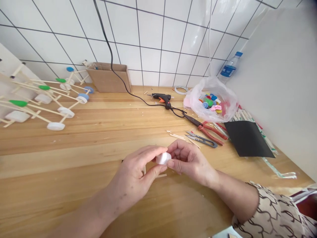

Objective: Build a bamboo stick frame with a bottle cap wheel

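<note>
Pinching a small white cap (163, 159), both hands: left hand (135, 168) has thumb below and fingers over the top, right hand (193, 162) closes thumb and fingers on its right side. Cap sits up off the wooden table (74, 158), between the fingertips; might be two caps face to face, can't tell. Not joined to any stick that I can see. Stick piece (162, 175) under the hands, mostly hidden.

Just beyond: loose sticks (177, 136), snips (201, 140), red-handled pliers (211, 132), all lying free. Glue gun (160, 97) farther back on its side, out of both hands; black cable runs off it.

Progress, judging by layout: several stick frames (66, 111) at far left already carry cap wheels, look built. Piece in hand is loose, so that one reads as early-stage, fixing not done. More coloured caps (210, 101) in the plastic bag (229, 99), unused.

Edges: tape roll (175, 89), cardboard box (111, 79), bottle (228, 70), black sheet (249, 138) over bundled sticks.
</note>
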The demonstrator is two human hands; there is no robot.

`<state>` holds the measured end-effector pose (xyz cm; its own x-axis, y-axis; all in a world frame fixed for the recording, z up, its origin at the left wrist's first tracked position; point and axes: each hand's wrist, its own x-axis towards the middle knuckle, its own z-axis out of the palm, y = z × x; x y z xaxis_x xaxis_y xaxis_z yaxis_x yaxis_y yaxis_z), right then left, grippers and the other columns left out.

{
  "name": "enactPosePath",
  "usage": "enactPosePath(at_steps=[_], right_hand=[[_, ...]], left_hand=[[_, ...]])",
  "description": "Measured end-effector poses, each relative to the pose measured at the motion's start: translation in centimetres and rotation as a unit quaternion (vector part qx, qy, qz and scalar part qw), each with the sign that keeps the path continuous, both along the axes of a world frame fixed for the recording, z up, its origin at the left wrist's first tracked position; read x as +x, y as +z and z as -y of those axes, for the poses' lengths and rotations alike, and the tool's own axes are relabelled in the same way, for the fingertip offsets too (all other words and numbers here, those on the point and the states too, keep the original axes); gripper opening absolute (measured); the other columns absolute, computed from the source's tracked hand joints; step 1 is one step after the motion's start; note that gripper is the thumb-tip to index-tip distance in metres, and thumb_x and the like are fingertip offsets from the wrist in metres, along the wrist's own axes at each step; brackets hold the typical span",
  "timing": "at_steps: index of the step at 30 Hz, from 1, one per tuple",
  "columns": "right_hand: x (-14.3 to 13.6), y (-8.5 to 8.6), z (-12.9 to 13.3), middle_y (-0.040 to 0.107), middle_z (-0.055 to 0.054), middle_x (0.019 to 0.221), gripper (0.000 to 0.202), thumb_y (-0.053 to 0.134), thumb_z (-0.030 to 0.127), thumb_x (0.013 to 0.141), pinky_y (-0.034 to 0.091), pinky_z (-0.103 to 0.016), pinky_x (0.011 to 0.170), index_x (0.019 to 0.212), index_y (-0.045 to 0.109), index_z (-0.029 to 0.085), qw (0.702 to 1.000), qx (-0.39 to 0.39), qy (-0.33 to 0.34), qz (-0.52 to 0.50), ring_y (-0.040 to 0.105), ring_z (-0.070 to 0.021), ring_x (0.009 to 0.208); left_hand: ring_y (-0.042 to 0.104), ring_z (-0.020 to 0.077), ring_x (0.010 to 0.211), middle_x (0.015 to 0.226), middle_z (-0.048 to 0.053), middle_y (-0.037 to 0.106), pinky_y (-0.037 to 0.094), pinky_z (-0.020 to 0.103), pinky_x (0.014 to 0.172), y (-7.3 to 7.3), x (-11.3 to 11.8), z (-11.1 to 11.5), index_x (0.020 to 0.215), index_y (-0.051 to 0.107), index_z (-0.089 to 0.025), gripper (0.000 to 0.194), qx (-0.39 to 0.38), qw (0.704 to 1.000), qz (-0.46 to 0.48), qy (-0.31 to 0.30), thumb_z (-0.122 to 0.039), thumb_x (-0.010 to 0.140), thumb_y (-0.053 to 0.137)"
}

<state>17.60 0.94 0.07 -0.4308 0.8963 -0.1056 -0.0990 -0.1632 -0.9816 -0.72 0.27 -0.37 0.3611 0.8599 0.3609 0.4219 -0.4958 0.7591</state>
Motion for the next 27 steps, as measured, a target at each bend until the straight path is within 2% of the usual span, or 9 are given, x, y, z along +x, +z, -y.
enactPosePath(at_steps=[6,12,19,23,27], right_hand=[[-0.1,-0.2,-0.1,0.06,0.001,0.073,0.036,0.074,0.04,0.071,0.036,-0.018,0.048,0.087,0.054,0.015,1.0,-0.017,0.007,0.013,0.053,-0.0056,0.058],[-0.4,-0.1,0.0,0.062,0.001,0.077,0.042,0.081,0.036,0.064,0.04,-0.018,0.053,0.089,0.054,0.016,0.999,-0.031,-0.016,0.008,0.057,-0.0067,0.062],[-0.3,-0.3,0.1,0.063,0.001,0.074,0.031,0.073,0.036,0.074,0.037,-0.017,0.046,0.088,0.054,0.017,1.0,-0.004,-0.008,-0.011,0.056,-0.0068,0.059],[-0.3,-0.4,0.0,0.064,-0.001,0.076,0.031,0.07,0.039,0.076,0.038,-0.017,0.044,0.09,0.053,0.017,1.0,0.002,-0.003,-0.014,0.059,-0.0091,0.061],[-0.3,-0.3,0.0,0.062,-0.001,0.073,0.033,0.07,0.041,0.076,0.041,-0.018,0.046,0.089,0.053,0.016,1.0,0.007,-0.015,-0.012,0.057,-0.009,0.059]], left_hand=[[0.065,0.0126,0.077,0.092,0.001,0.07,0.053,0.022,0.073,-0.2,0.2,0.0,0.106,0.062,-0.023,0.023,0.042,0.999,-0.001,-0.012,-0.018,0.085,0.054],[0.065,0.0136,0.075,0.089,0.001,0.071,0.053,0.023,0.072,0.8,0.2,-0.1,0.1,0.064,-0.022,0.021,-0.019,1.0,0.003,0.01,-0.018,0.081,0.057],[0.067,0.0145,0.079,0.091,0.0,0.072,0.055,0.021,0.069,1.0,0.7,0.2,0.096,0.067,-0.022,0.017,-0.068,0.996,0.041,0.035,-0.021,0.08,0.059],[0.068,0.0143,0.076,0.092,0.0,0.073,0.056,0.021,0.067,0.6,0.8,0.2,0.098,0.068,-0.023,0.019,-0.085,0.994,0.063,0.03,-0.023,0.081,0.061],[0.068,0.0143,0.088,0.102,0.0,0.072,0.056,0.021,0.074,0.3,0.6,0.0,0.106,0.066,-0.025,0.025,-0.067,0.996,0.056,-0.001,-0.019,0.084,0.057]])
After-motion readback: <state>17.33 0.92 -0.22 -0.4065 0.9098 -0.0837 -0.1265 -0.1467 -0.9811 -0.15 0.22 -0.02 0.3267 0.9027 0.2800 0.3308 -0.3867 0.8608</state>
